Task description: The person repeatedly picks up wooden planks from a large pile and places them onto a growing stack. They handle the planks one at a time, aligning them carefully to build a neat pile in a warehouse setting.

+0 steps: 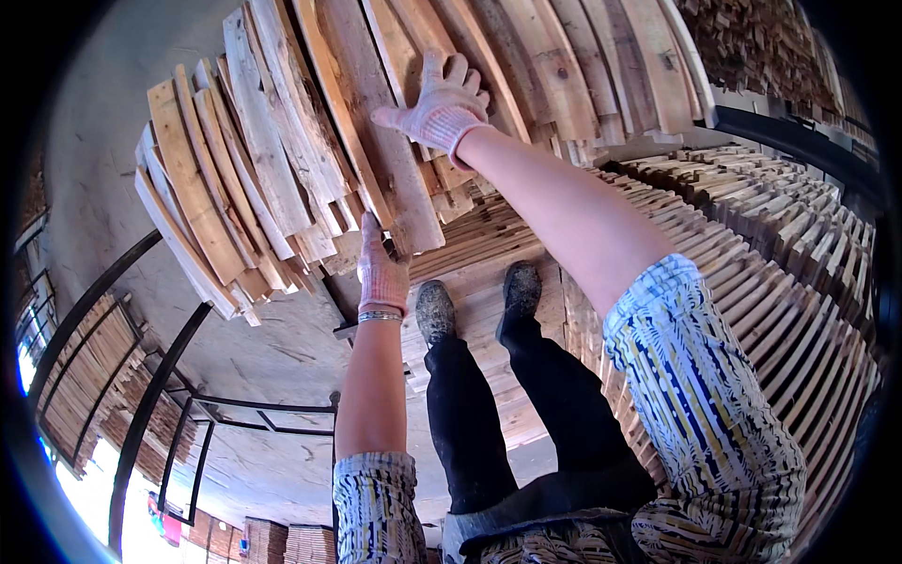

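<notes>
A fanned armful of rough wooden slats [282,160] is held out in front of me, above the floor. My left hand [381,268], in a white and pink work glove with a bracelet at the wrist, grips the near ends of the slats from below. My right hand [442,103], also gloved, lies flat on top of the slats farther out, fingers spread. My two dark shoes [479,305] stand on a stack of slats [489,273] beneath me.
Long rows of stacked slats [770,254] fill the right side. Black metal racks [150,395] with more stacked wood stand at the left on a concrete floor [272,348]. More piled wood sits at the upper right [761,47].
</notes>
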Action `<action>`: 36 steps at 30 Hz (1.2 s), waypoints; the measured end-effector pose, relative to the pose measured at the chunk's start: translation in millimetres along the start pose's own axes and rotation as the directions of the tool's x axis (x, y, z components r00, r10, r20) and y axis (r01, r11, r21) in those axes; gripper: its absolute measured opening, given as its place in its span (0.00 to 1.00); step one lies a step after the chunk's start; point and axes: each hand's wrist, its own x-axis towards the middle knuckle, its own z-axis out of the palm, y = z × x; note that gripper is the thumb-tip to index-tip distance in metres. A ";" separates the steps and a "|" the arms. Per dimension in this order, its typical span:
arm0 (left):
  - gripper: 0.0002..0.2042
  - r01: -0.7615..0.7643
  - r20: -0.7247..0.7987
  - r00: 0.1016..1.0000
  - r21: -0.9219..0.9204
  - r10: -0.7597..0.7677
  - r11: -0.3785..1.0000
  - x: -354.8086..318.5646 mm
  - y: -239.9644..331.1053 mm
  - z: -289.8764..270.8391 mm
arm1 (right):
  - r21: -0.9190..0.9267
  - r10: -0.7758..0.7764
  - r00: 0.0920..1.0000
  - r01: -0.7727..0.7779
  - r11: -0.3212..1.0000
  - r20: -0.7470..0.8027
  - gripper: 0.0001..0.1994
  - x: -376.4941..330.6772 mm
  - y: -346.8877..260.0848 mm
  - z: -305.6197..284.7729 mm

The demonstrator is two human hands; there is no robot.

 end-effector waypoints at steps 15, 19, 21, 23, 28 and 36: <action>0.36 0.206 -0.104 0.948 -0.515 -0.299 0.832 -15.8 36.8 113.0 | 0.312 -0.024 0.974 -0.049 0.949 0.227 0.51 16.3 64.9 -19.0; 0.31 0.270 -0.088 0.906 -0.635 -0.414 0.724 -35.6 37.3 113.7 | 0.643 -0.079 0.946 -0.150 0.751 0.313 0.46 -29.8 68.6 -29.8; 0.32 0.358 0.065 0.919 -0.550 -0.389 0.754 -68.8 54.0 105.8 | 0.695 -0.129 0.923 -0.175 0.697 0.362 0.44 -56.5 79.5 -36.6; 0.34 0.551 0.245 0.832 -0.465 -0.497 0.693 -93.0 62.9 82.7 | 0.845 -0.241 0.891 -0.237 0.479 0.386 0.43 -93.2 87.2 -38.0; 0.30 0.387 0.031 0.918 -0.275 -0.395 0.880 -39.8 27.1 61.6 | 0.794 -0.047 0.875 -0.414 0.446 0.483 0.40 -74.7 109.0 23.8; 0.41 0.056 -0.098 0.994 0.160 -0.041 0.986 -49.7 10.9 59.9 | 0.138 0.071 0.974 -0.102 0.985 0.214 0.55 -114.1 13.5 -9.2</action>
